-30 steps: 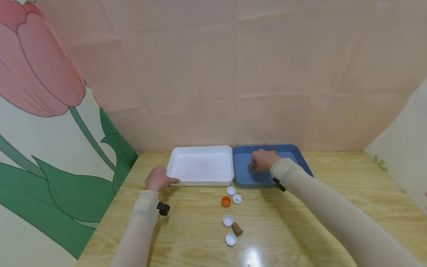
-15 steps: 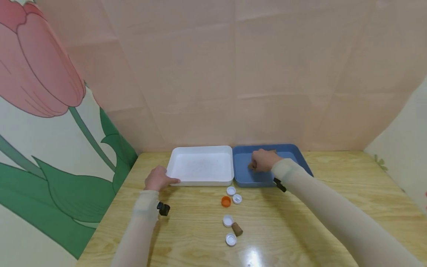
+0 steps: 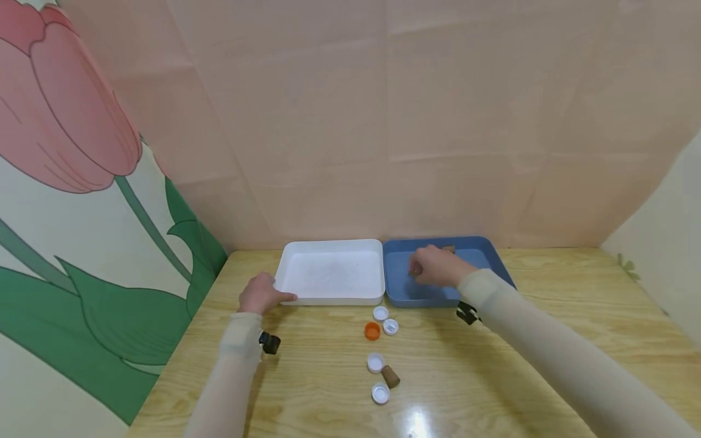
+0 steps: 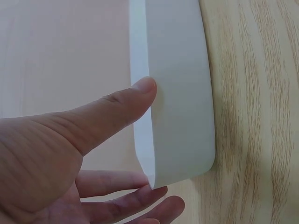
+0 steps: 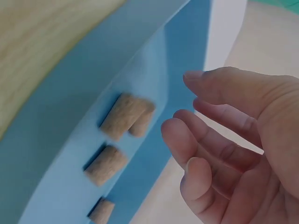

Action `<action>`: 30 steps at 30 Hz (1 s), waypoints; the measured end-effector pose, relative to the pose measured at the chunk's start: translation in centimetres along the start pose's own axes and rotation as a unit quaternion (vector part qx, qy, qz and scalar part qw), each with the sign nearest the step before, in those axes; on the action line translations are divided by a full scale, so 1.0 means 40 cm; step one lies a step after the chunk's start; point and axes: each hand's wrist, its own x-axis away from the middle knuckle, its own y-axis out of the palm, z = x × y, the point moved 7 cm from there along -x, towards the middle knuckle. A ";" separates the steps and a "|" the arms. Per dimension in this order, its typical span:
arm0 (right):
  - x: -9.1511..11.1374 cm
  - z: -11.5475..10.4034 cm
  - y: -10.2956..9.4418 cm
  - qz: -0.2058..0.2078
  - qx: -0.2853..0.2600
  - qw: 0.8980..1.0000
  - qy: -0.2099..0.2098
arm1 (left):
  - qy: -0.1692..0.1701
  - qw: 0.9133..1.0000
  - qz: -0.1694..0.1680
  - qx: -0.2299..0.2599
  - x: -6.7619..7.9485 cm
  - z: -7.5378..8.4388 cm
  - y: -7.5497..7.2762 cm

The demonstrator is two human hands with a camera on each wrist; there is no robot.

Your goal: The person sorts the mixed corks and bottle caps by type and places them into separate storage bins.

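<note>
My left hand (image 3: 263, 293) holds the near left corner of the white tray (image 3: 328, 244). In the left wrist view its thumb (image 4: 140, 91) lies on the tray's wall (image 4: 180, 93) and the fingers reach round the corner. My right hand (image 3: 424, 267) hovers over the blue tray (image 3: 493, 250); in the right wrist view the hand (image 5: 180, 105) has relaxed fingers and holds nothing. Below it several corks lie in the blue tray (image 5: 60, 135), among them one cork (image 5: 125, 114) and another (image 5: 106, 164).
On the wooden table (image 3: 547, 304) in front of the trays lie white caps (image 3: 380, 313) (image 3: 375, 363) (image 3: 380, 393), an orange cap (image 3: 372, 331) and a loose cork (image 3: 390, 376). Pink wall panels stand close behind the trays.
My right hand and forearm have drawn back slightly toward me and to the right over the blue tray. The left hand has stayed on the white tray's corner.
</note>
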 end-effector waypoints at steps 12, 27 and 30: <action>0.102 -0.139 0.020 0.033 0.016 0.997 -0.071 | 0.001 1.000 -0.001 -0.001 0.003 -0.002 -0.001; 0.182 -0.247 0.124 -0.004 -0.051 0.992 -0.114 | 0.006 1.000 0.003 -0.001 0.004 -0.004 0.001; 0.187 -0.258 0.140 -0.007 -0.048 0.991 -0.127 | 0.008 1.000 0.004 -0.005 0.003 -0.006 0.000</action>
